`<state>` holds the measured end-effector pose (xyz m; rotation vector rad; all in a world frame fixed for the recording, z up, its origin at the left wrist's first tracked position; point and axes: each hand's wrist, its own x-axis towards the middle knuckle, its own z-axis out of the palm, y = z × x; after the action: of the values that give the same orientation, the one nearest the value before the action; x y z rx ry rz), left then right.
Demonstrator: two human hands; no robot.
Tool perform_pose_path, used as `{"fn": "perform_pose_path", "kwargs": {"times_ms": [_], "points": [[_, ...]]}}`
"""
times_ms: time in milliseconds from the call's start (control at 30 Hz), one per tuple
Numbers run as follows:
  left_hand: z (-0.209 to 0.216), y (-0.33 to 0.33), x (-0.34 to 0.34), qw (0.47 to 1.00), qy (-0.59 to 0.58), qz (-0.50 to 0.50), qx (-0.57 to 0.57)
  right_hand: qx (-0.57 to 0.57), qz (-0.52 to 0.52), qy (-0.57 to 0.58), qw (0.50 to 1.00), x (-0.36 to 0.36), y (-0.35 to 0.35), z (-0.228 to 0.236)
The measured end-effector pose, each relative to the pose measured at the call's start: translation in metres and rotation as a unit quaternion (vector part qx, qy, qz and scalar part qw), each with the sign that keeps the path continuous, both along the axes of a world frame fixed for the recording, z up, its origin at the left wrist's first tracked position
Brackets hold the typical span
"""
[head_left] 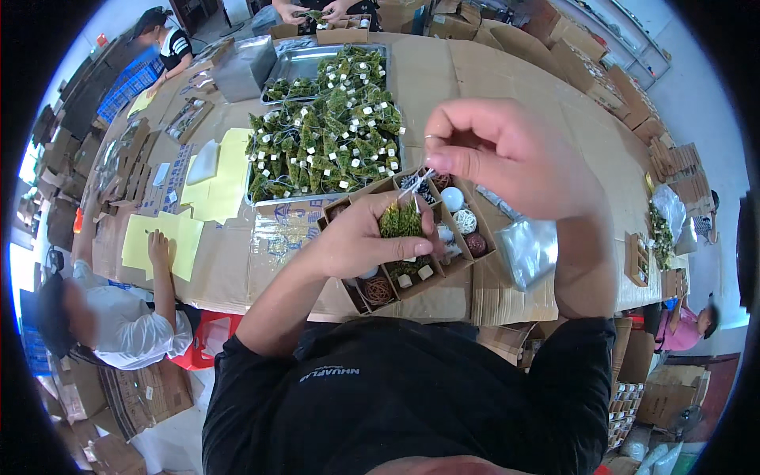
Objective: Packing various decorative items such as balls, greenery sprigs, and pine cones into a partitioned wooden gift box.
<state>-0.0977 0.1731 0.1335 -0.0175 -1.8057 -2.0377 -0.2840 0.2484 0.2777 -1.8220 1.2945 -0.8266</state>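
My left hand (348,241) is closed around a small green bottle-brush tree ornament (402,222). Its thumb and fingers press on both sides of the tree. Up and to the right, my right hand (507,162) pinches the ornament's thin white string (415,184) between thumb and forefinger. Both hands are above a divided cardboard box (443,281). In its compartments lie a white ball (453,199), a white woven ball (465,222), a dark red ball (476,245), a brown rattan ball (378,290) and more green trees with pale cube bases. My left hand hides part of the box.
Beyond the box, metal trays (297,199) hold many similar green trees (324,142). Clear plastic bags (529,252) lie to the right. Yellow sheets (222,186) are at left, where a co-worker (131,317) sits. Other people work around the cardboard-covered table (507,79).
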Motion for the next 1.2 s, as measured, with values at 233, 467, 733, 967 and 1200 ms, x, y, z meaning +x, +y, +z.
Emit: {"fn": "perform_pose_path", "kwargs": {"times_ms": [233, 467, 733, 967, 1200], "points": [[-0.010, 0.024, 0.001, 0.959, 0.111, 0.159, 0.206, -0.445, -0.095, 0.173, 0.873, 0.034, 0.035, -0.069], [-0.004, 0.035, 0.005, 0.921, 0.068, 0.187, 0.336, -0.415, -0.183, 0.202, 0.868, 0.068, 0.061, -0.163], [-0.004, 0.042, 0.006, 0.984, -0.001, 0.177, 0.028, -0.409, -0.172, 0.176, 0.879, 0.059, 0.082, -0.170], [0.010, 0.029, -0.003, 0.976, -0.025, 0.204, -0.077, -0.480, -0.278, 0.112, 0.825, 0.041, 0.094, -0.145], [-0.002, 0.028, -0.010, 0.889, 0.012, 0.204, -0.410, -0.304, -0.174, 0.159, 0.923, 0.030, 0.063, -0.117]]}}
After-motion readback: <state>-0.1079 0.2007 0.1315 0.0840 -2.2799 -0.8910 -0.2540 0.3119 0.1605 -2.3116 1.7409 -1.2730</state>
